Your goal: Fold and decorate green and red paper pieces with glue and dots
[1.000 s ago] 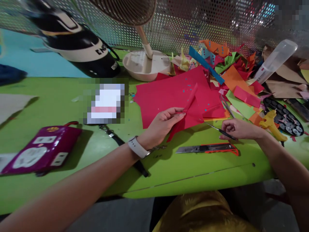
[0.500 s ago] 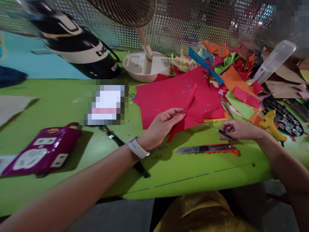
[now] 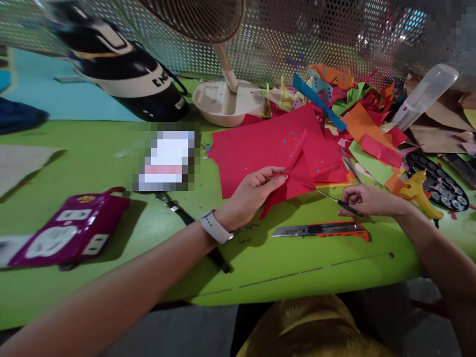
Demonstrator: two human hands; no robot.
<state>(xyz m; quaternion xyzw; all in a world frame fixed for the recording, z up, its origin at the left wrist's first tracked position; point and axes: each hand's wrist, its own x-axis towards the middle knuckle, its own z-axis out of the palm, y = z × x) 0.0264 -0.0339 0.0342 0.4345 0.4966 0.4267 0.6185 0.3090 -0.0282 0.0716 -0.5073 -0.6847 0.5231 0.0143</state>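
My left hand [image 3: 256, 191], with a white watch band on the wrist, pinches a narrow folded strip of red paper [image 3: 296, 154] between thumb and fingers. This strip stands over a larger red paper sheet [image 3: 245, 148] lying on the green table. My right hand [image 3: 366, 200] is curled around a slim pointed tool with a dark handle [image 3: 349, 207]; its thin metal tip points left toward the red paper. The tool's exact kind is unclear. Just below the right hand lies a box cutter [image 3: 322, 230] with an orange-edged handle, its blade facing left.
Paper scraps [image 3: 357, 99] pile up behind the sheet, near a fan base [image 3: 211, 106]. A yellow glue gun [image 3: 418, 193] and a black tray [image 3: 439, 181] lie right. Left are a dark bottle [image 3: 130, 74], a blurred-out phone [image 3: 167, 161] and a purple pouch [image 3: 70, 228].
The whole view has shifted slightly, so things appear a little farther right. Both hands keep their grips, and the strip and tool stay almost in place.
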